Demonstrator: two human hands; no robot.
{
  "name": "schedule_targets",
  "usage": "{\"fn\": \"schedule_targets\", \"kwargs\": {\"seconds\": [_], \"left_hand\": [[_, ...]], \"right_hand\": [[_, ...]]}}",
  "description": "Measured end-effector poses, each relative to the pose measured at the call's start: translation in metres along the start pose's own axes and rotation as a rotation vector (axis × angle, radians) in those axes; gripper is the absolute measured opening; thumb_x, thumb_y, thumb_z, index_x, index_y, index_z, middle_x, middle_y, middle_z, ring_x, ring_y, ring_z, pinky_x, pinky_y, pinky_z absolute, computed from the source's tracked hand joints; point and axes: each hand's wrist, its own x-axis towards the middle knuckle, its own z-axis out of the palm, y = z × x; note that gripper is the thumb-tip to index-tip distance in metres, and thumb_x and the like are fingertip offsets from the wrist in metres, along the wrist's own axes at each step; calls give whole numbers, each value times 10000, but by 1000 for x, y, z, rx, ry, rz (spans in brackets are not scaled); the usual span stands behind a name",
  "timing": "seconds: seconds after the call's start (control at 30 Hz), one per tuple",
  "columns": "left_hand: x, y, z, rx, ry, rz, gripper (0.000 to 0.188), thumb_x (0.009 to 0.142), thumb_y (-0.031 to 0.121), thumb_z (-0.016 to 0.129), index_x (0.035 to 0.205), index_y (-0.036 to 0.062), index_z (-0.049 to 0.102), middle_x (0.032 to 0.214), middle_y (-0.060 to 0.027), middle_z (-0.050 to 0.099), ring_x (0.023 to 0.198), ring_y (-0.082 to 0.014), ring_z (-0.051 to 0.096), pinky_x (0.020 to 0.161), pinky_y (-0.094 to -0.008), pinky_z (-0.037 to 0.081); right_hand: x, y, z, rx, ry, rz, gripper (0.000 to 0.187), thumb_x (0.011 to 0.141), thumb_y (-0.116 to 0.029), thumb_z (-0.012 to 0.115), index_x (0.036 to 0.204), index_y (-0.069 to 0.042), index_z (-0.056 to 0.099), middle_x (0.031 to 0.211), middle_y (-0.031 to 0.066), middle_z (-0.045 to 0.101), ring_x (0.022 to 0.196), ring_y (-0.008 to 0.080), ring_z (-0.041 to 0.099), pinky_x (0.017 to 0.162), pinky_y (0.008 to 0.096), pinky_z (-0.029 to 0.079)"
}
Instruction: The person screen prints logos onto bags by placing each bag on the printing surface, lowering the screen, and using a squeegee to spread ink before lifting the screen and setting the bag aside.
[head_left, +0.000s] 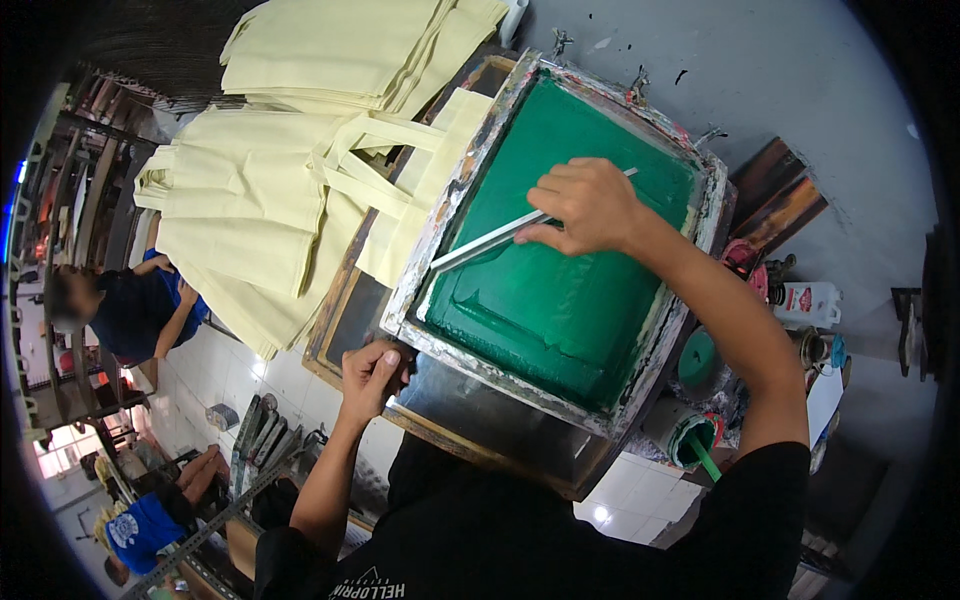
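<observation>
A screen-printing frame (470, 170) with a green inked mesh (570, 290) lies tilted on a work table in front of me. My right hand (585, 205) grips a long metal-edged squeegee (480, 243) that rests across the mesh. My left hand (370, 378) clasps the near left corner of the frame. Green ink is spread in thick ridges over the lower mesh. Under the frame's left side lies a pale yellow cloth bag (420, 190) with its handles showing.
Piles of pale yellow cloth bags (270, 210) lie to the left and at the back. An ink tub with a green stick (692, 440), a white bottle (808, 303) and tins stand at the right. Two people in blue shirts (140, 310) are on the tiled floor at the left.
</observation>
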Motion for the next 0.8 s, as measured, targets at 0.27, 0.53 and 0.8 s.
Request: {"fn": "schedule_targets", "kwargs": {"seconds": [0.27, 0.53, 0.8], "left_hand": [[1, -1, -3, -36, -30, 8, 433, 1049, 361, 572, 881, -19, 696, 652, -61, 666, 473, -93, 569, 454, -244, 438], [-1, -9, -5, -25, -38, -4, 441, 1044, 372, 585, 879, -20, 701, 634, -60, 662, 468, -89, 565, 446, -237, 434], [1, -19, -11, -71, -68, 8, 454, 1052, 375, 571, 902, -37, 691, 645, -80, 658, 454, -99, 545, 430, -241, 420]], "right_hand": [[1, -24, -7, 140, -236, -116, 421, 841, -504, 716, 742, -116, 587, 684, 44, 592, 682, 261, 634, 632, 399, 504], [-93, -46, -35, -174, -145, -42, 177, 764, -173, 649, 899, -76, 590, 909, 62, 602, 847, 228, 617, 746, 339, 547], [-94, 36, -55, -353, 57, 341, 164, 835, -166, 693, 912, -57, 598, 864, 104, 597, 868, 304, 612, 726, 412, 530]]}}
